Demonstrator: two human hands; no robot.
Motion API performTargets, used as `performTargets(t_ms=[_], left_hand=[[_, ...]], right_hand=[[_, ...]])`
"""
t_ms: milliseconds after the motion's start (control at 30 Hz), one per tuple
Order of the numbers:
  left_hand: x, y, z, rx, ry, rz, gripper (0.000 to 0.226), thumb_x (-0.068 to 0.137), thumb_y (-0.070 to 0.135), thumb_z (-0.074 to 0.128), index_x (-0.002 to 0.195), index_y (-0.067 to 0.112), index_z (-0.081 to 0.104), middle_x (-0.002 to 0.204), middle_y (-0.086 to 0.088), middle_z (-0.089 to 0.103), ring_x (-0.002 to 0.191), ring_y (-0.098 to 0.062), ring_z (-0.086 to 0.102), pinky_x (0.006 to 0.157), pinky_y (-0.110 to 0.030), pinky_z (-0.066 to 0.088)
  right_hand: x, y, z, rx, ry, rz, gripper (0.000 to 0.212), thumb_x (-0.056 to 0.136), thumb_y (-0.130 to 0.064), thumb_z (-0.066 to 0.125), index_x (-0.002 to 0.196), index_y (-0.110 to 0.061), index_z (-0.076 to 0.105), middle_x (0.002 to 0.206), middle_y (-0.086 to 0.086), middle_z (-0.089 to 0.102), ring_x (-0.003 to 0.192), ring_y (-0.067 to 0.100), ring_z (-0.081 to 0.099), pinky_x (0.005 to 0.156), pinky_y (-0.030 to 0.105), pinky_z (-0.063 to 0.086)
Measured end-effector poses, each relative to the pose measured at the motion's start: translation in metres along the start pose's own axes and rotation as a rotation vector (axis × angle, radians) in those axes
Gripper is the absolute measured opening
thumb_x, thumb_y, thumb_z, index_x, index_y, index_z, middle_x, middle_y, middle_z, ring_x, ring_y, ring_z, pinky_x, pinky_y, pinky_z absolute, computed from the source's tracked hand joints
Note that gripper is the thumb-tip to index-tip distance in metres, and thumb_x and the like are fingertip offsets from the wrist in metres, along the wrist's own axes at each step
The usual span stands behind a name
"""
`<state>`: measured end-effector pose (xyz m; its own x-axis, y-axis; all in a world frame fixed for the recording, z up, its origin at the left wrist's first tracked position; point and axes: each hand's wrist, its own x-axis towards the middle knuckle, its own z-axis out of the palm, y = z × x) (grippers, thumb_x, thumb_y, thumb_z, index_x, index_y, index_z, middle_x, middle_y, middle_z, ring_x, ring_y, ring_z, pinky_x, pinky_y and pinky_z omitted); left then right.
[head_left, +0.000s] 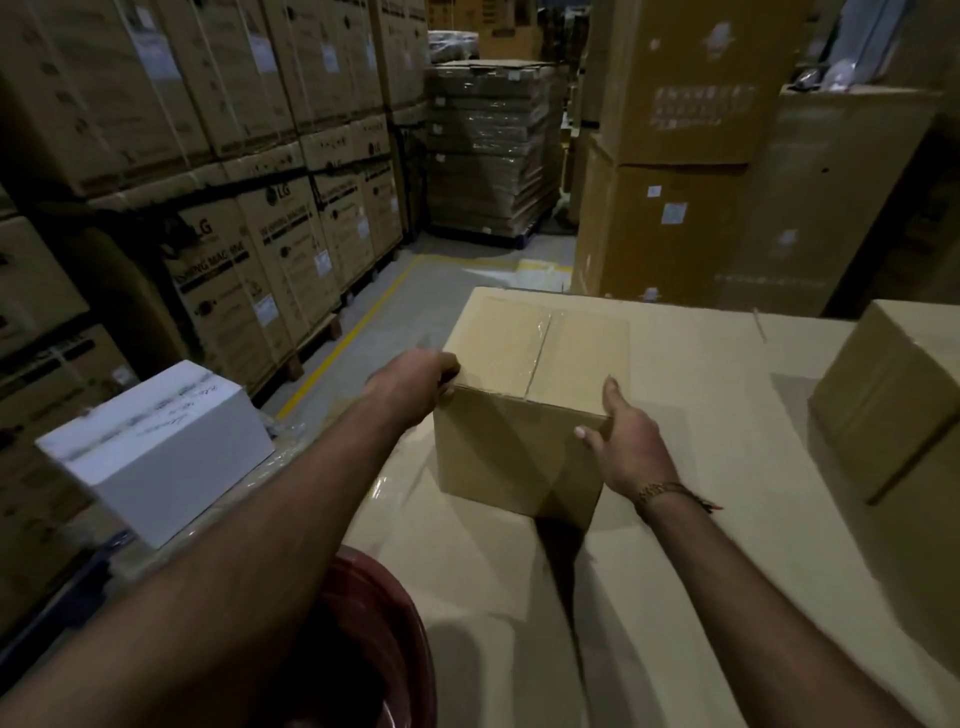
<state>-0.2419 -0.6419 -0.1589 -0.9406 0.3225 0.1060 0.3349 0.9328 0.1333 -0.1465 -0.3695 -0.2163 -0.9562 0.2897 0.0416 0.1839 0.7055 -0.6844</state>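
Head view: taped cardboard box (524, 405), one, upright on broad cardboard surface (701, 545), between both hands. Left hand (415, 376): fingers curled over the box's upper left edge, gripping. Right hand (631, 449): fingers straight against near right corner, thumb spread on front face. White box (156, 441) to the left, apart.

Plain tan box (524, 400), white box (156, 447), dark red tub (374, 639), yellow floor line (348, 343).

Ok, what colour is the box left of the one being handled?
It is a white box with dark handwriting on top; head view shows it best.
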Motion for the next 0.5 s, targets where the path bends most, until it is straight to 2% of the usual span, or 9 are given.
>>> performTargets(t_ms=[100,200,367,500], left_hand=[[0.016,-0.009,0.001,-0.002,0.008,-0.023,0.024,0.097,0.014,0.059,0.119,0.022,0.066,0.108,-0.007,0.069,0.097,-0.03,0.068,0.083,-0.047,0.062],[0.036,-0.02,0.002,0.008,-0.001,-0.055,0.028,0.097,0.017,0.056,0.121,0.026,0.065,0.111,-0.007,0.067,0.1,-0.031,0.066,0.084,-0.048,0.061],[0.073,-0.035,0.007,-0.032,-0.004,-0.123,0.042,0.092,0.032,0.038,0.125,0.033,0.062,0.126,-0.01,0.066,0.111,-0.033,0.064,0.089,-0.051,0.059],[0.094,-0.034,0.007,0.009,-0.006,-0.155,0.039,0.102,0.011,0.039,0.134,0.027,0.054,0.126,-0.013,0.062,0.109,-0.036,0.062,0.077,-0.043,0.054]], right_hand=[[0.029,-0.011,0.014,-0.001,0.028,-0.002,0.086,0.103,-0.025,0.07,0.17,-0.025,0.017,0.144,0.019,0.058,0.134,0.036,0.054,0.113,0.041,0.045],[0.06,-0.018,0.025,0.015,0.018,-0.005,0.085,0.104,-0.025,0.067,0.17,-0.028,0.014,0.147,0.02,0.055,0.136,0.036,0.052,0.115,0.044,0.044],[0.107,-0.027,0.036,0.017,0.005,-0.034,0.081,0.106,-0.025,0.064,0.17,-0.028,0.015,0.147,0.02,0.053,0.136,0.036,0.052,0.115,0.044,0.044],[0.137,-0.033,0.047,0.033,0.02,-0.05,0.08,0.107,-0.024,0.063,0.17,-0.029,0.014,0.143,0.018,0.053,0.132,0.033,0.053,0.112,0.044,0.046]])
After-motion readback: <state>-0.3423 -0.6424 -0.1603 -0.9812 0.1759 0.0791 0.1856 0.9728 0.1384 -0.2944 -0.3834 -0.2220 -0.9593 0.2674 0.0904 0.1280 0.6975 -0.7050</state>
